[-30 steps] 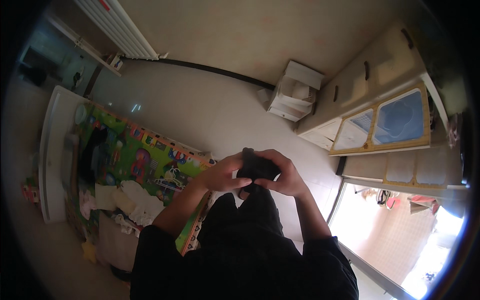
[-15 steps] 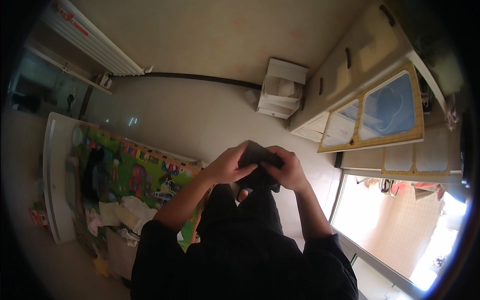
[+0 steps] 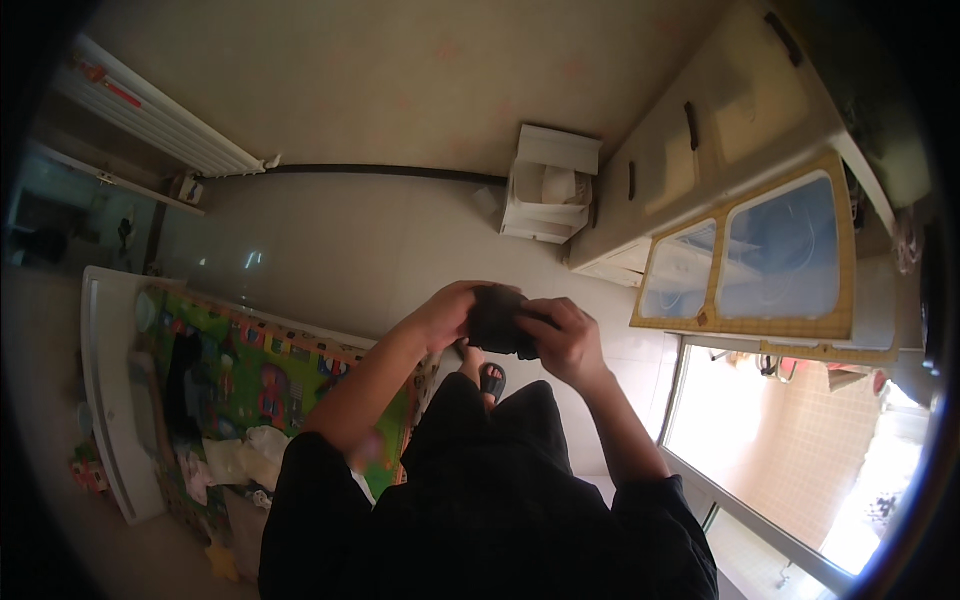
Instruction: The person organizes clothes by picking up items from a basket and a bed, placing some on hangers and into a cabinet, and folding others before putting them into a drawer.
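Note:
In front of my body I hold a dark folded cloth (image 3: pixel 497 322), bunched into a compact shape. My left hand (image 3: pixel 447 316) grips its left side, with the thumb hidden from view. On the other side, my right hand (image 3: pixel 566 340) pinches the right edge with its fingers bent over the top. The cloth is too dark to tell what kind of garment it is. Below it, a foot in a dark sandal (image 3: pixel 493 380) stands on the pale floor.
A colourful play mat (image 3: pixel 280 375) lies at the left, with white clothes (image 3: pixel 240 460) heaped on it. Ahead stands a white open box-like unit (image 3: pixel 530 215). Cabinets with a yellow-framed door (image 3: pixel 712 270) line the right, above a bright doorway (image 3: pixel 735 400). A radiator (image 3: pixel 165 115) is at far left.
The dark cloth has become more compact, and my right hand has closed over its right side. My legs have parted and the sandalled foot has come into sight. The view has shifted slightly.

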{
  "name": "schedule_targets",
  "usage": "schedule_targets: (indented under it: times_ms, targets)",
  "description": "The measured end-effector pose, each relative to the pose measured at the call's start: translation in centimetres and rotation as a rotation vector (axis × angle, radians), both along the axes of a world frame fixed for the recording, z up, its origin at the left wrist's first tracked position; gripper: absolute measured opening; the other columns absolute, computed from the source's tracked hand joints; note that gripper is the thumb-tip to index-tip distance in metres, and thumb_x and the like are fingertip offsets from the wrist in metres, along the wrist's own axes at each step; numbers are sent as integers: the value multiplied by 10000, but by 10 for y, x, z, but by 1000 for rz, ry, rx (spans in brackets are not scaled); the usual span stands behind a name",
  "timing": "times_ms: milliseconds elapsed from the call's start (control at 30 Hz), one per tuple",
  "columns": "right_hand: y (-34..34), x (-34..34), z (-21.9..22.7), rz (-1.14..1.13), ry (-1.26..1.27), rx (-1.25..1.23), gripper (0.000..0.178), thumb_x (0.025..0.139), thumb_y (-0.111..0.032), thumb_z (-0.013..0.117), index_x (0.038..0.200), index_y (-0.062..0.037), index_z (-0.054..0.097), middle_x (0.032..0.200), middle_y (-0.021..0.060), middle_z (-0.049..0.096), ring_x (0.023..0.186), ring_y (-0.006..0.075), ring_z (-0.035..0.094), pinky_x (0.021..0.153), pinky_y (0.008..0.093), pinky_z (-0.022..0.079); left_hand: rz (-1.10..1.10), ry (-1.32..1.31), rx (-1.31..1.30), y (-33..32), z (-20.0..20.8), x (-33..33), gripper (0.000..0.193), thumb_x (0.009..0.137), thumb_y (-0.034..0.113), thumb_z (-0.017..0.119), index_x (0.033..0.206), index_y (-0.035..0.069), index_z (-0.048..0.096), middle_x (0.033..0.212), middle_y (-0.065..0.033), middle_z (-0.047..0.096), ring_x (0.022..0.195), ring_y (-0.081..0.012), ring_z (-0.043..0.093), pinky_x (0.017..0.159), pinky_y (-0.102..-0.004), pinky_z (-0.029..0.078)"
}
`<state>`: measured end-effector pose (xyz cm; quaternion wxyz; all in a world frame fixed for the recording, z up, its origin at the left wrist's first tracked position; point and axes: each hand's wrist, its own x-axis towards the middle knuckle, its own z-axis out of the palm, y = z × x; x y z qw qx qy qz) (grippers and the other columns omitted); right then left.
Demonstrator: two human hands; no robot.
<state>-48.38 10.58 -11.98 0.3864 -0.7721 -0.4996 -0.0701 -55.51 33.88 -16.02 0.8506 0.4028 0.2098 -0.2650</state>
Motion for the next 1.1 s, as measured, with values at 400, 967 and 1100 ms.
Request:
schedule_targets:
  times_ms: [400,967,1100]
  targets:
    - [101,52,-79,-75,722,312,656,801,-69,714,1430,-71,529,1408,203,538,1300,373,539,1044,448,502,241,-292,302,58,-14,72,509,955,-79,590,1452,31,583,1310,-110,679,1193,-186,639,1071,-338,509]
    - [152,143,-162,-68,1960,878,597,919,-168,589,1479,10,484,1438,159,584,1364,298,539,1209,434,366,323,-348,1041,77,-113,152,477,913,-43,635,1375,75,614,1271,-93,639,1192,-243,634,1078,-378,486]
    - [150,181,-196,-48,2181,962,620,892,-134,573,1484,25,478,1449,146,581,1368,284,537,1215,418,349,571,68,182,72,-141,179,366,931,-12,668,1293,43,665,1216,-94,652,1063,-172,655,879,-322,576]
